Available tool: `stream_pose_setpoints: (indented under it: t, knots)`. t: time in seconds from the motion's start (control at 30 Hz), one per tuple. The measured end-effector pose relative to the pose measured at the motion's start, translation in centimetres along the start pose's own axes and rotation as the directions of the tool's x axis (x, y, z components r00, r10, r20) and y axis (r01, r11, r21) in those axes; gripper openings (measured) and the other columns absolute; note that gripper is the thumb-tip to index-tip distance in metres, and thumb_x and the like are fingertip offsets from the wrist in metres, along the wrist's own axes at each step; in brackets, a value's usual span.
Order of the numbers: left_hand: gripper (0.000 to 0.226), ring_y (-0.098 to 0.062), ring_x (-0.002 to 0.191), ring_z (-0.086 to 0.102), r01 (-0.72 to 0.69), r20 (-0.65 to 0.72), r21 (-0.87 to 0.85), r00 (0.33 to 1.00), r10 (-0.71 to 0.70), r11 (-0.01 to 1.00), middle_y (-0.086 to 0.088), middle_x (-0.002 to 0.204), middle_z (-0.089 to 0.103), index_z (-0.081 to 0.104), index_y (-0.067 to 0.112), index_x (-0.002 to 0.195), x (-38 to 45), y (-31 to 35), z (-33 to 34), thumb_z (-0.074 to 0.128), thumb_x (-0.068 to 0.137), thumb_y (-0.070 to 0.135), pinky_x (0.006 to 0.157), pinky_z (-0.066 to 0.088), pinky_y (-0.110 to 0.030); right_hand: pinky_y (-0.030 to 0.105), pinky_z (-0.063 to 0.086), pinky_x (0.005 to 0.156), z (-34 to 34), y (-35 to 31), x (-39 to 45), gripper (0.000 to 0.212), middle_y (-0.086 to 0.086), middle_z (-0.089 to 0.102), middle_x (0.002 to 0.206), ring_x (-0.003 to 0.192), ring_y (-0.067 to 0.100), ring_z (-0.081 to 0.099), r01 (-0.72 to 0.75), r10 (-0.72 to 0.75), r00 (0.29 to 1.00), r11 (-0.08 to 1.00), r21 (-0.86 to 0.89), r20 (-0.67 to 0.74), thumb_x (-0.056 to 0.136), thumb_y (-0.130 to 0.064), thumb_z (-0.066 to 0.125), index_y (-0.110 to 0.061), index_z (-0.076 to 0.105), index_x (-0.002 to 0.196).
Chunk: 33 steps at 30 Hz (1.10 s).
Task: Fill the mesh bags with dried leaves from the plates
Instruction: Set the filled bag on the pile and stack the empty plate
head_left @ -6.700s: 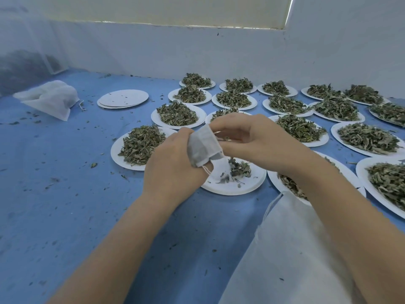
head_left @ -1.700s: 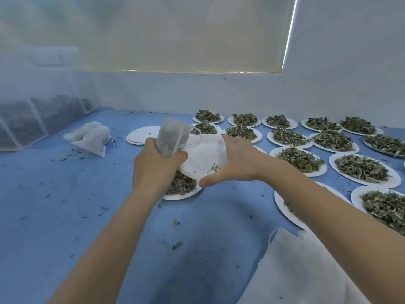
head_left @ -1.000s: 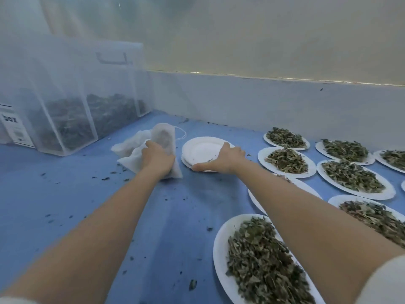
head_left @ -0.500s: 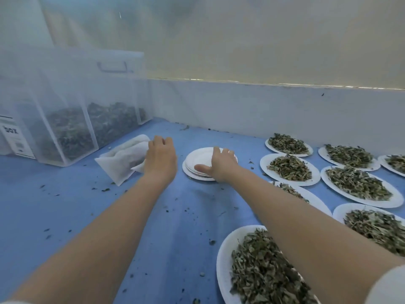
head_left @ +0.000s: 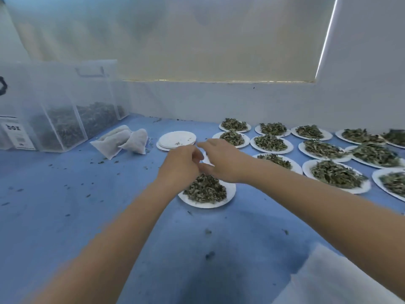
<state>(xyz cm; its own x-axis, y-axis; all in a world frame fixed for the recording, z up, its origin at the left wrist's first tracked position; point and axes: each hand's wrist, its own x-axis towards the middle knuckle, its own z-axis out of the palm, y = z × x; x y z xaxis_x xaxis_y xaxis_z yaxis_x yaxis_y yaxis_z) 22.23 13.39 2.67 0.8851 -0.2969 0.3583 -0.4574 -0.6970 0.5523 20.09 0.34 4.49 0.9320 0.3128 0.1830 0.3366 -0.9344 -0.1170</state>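
Both my hands hover together above a heaped plate of dried leaves on the blue desk.

My left hand (head_left: 178, 166) has its fingers loosely curled and my right hand (head_left: 221, 160) reaches across with fingers relaxed; the two nearly touch, and I cannot tell whether either one pinches anything, as they are blurred. Beneath them sits the nearest plate of dried leaves (head_left: 207, 190). Farther back and to the right, more full plates (head_left: 335, 175) stand in rows along the wall. A stack of empty plates (head_left: 176, 139) lies just behind my hands, and beside it to the left lie the filled mesh bags (head_left: 122, 140). A clear storage box (head_left: 65, 106) holding dark leaves stands at the far left. Loose crumbs dot the desk (head_left: 65, 205). White fabric (head_left: 341, 279) fills the lower right corner.
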Motion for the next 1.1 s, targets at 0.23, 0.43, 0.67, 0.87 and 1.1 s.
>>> stream_pose_setpoints:
  t: [0.23, 0.43, 0.67, 0.87, 1.1]
  knots:
    - [0.032, -0.004, 0.065, 0.049, -0.079, 0.110, -0.092, 0.990, 0.089, 0.993, 0.014, 0.078, 0.054, 0.056, 0.026, 0.088, -7.2, 7.1, 3.9, 0.042, 0.079, -0.002, 0.046, 0.036, -0.009, 0.027, 0.034, 0.080, -1.1, 1.4, -12.3, 0.018, 0.003, 0.051, 0.101, 0.096, 0.019, 0.044, -0.024, 0.027, 0.999, 0.997, 0.069, -0.047, 0.095, -0.031, 0.049, -0.014, 0.051, 0.101]
    - [0.015, -0.011, 0.079, 0.052, -0.081, 0.359, -0.043, 0.929, 0.091, 0.996, 0.002, 0.096, 0.058, 0.059, 0.019, 0.102, -10.6, 10.1, 8.6, 0.054, 0.088, 0.023, 0.065, 0.040, -0.023, 0.034, 0.047, 0.084, -1.2, 4.6, -19.6, 0.032, 0.001, 0.066, 0.104, 0.094, 0.017, 0.057, -0.227, 0.227, 0.974, 0.972, -0.060, -0.008, 0.093, -0.042, 0.051, -0.019, 0.071, 0.104]
    - [0.026, -0.014, 0.079, 0.057, 0.005, 0.508, -0.093, 0.860, 0.043, 0.996, 0.001, 0.094, 0.061, 0.057, 0.020, 0.112, -12.1, 11.5, 11.2, 0.053, 0.089, 0.032, 0.065, 0.042, -0.024, 0.028, 0.042, 0.057, -0.5, 5.7, -22.7, 0.052, 0.001, 0.059, 0.069, 0.072, 0.021, 0.058, -0.367, 0.399, 0.914, 0.893, -0.261, 0.079, 0.084, -0.060, 0.050, -0.013, 0.068, 0.073]
    - [0.020, -0.027, 0.102, 0.053, 0.001, 0.446, -0.117, 0.893, 0.051, 0.993, -0.002, 0.103, 0.060, 0.060, 0.025, 0.103, -12.5, 11.4, 12.0, 0.051, 0.091, 0.038, 0.075, 0.042, -0.029, 0.027, 0.045, 0.075, -0.2, 5.7, -22.8, 0.023, -0.011, 0.056, 0.089, 0.086, 0.008, 0.051, -0.318, 0.320, 0.946, 0.947, -0.036, 0.055, 0.084, -0.046, 0.062, -0.030, 0.070, 0.097]
    - [0.017, -0.014, 0.081, 0.055, 0.096, 0.205, -0.484, 0.979, 0.006, 0.870, 0.003, 0.092, 0.061, 0.057, 0.023, 0.080, -11.1, 11.2, 7.8, 0.054, 0.091, 0.035, 0.064, 0.039, -0.024, 0.003, 0.036, 0.056, -2.4, 4.9, -20.7, 0.005, -0.015, 0.057, 0.073, 0.068, -0.004, 0.051, -0.237, 0.342, 0.897, 0.906, 0.350, -0.279, 0.086, -0.031, 0.065, -0.031, 0.060, 0.086]
